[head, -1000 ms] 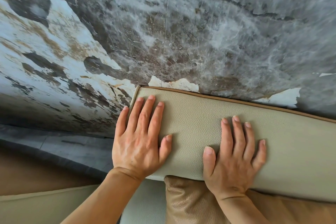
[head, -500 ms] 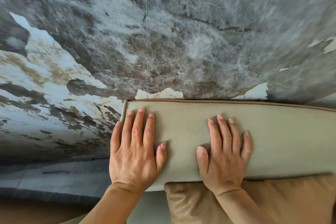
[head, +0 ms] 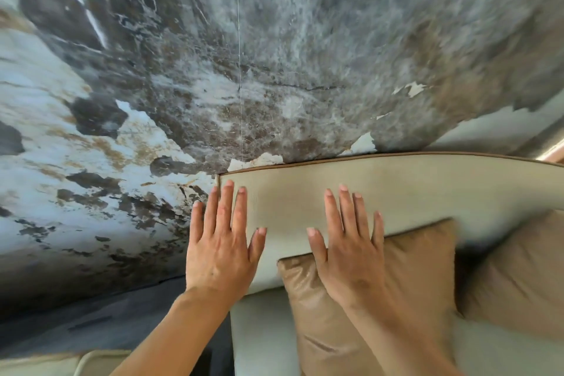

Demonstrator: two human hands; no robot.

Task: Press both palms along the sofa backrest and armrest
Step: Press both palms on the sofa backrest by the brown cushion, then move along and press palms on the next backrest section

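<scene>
Left hand [head: 220, 249] lies flat, fingers spread, at the left end edge of the beige leather sofa backrest [head: 427, 189] under the marble wall [head: 274, 55]. Right hand [head: 351, 250] lies flat and splayed beside it, its heel over the tan leather cushion [head: 406, 284]; backrest runs bare rightward.

Grained leather backrest [head: 412, 189], glossy marble wall [head: 274, 55]

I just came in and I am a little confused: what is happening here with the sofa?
A person is pressing both bare hands flat on the beige sofa backrest. The left hand lies at the backrest's left end, its outer fingers reaching past the corner. The right hand lies beside it, its heel over the top edge of a tan cushion that leans against the backrest. Both hands are open with fingers spread; neither holds anything. A marble-patterned wall stands directly behind the sofa.
</scene>
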